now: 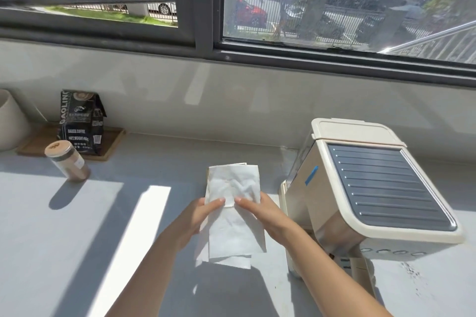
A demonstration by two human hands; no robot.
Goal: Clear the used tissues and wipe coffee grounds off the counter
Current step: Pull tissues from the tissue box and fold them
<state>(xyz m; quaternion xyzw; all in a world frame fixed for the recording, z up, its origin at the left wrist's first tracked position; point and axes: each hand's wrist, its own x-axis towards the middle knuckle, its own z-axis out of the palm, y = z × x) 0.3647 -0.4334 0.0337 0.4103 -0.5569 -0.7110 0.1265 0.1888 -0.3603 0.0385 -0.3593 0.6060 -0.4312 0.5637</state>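
A white tissue (233,229), creased and folded over, hangs above the grey counter (77,252) in the middle of the view. My left hand (199,216) pinches its left side with thumb on top, and my right hand (260,211) pinches its right side. The upper flap stands up beyond my fingers and the lower part drapes toward me. Dark coffee grounds (412,271) are sprinkled on the counter at the right, in front of the coffee machine.
A cream coffee machine (365,188) stands right of my hands. At the back left are a black coffee bag (81,123) on a wooden tray (110,145), a lidded jar of brown powder (68,161) and a white container (10,121). A window runs behind.
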